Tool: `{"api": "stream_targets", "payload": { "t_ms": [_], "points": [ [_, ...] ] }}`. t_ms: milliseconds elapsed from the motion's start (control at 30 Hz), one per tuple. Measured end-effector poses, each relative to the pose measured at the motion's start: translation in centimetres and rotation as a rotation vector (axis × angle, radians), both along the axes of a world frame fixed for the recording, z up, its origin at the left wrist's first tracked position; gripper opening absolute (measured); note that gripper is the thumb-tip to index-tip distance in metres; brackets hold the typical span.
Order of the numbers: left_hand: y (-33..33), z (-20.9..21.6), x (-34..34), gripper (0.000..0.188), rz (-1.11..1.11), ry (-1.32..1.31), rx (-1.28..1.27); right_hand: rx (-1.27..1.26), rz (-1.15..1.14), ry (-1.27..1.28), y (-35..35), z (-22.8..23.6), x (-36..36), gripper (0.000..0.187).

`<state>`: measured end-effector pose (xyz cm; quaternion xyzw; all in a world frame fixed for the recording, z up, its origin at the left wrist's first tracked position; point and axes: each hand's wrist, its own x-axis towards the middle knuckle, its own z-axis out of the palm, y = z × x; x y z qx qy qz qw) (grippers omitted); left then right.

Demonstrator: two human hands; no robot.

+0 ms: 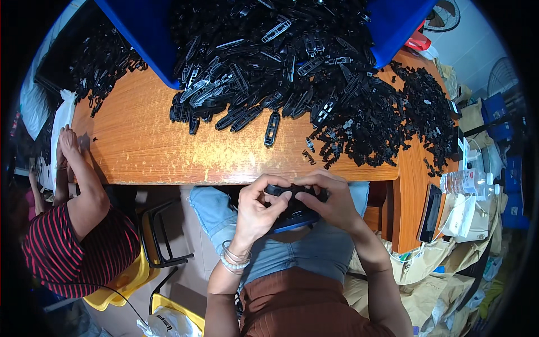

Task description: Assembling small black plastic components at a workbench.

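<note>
Both of my hands meet just in front of the table's near edge, over my lap. Between them is a long black plastic part (274,190), mostly covered by the fingers. My left hand (260,206) is closed on its left end with thumb and fingers. My right hand (331,197) pinches the other end, thumb pressed close to the left thumb. Whether a smaller piece is also in the fingers is hidden. Below the hands, a blue-edged container (292,227) with dark contents rests on my lap.
A heap of long black parts (236,78) spills from a blue bin (401,31) onto the wooden table (213,163). Small black clips (365,132) are piled to the right. A phone (430,213) and plastic bottle (469,182) lie at right. A co-worker in stripes (84,253) sits left.
</note>
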<state>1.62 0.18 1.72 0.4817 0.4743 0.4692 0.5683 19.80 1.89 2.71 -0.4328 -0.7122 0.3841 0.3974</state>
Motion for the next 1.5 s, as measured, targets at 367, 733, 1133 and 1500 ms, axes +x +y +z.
{"api": "stream_targets", "payload": {
  "t_ms": [367, 733, 1133, 1500],
  "points": [
    [3.1, -1.2, -0.9, 0.032, 0.087, 0.873, 0.680, 0.088, 0.047, 0.001, -1.0, -4.5, 0.2, 0.017],
    [7.8, -3.3, -0.4, 0.019, 0.098, 0.036, 0.167, 0.533, -0.365, -0.593, 2.4, -5.1, -1.2, 0.014],
    [2.1, -3.6, -0.5, 0.023, -0.199, -0.940, -0.194, 0.355, -0.243, 0.072, -1.0, -0.4, -2.7, 0.019],
    [0.9, -0.3, -1.5, 0.027, -0.129, -0.362, -0.018, 0.460, -0.107, -0.113, -0.9, 0.5, -2.1, 0.024]
  ]
}}
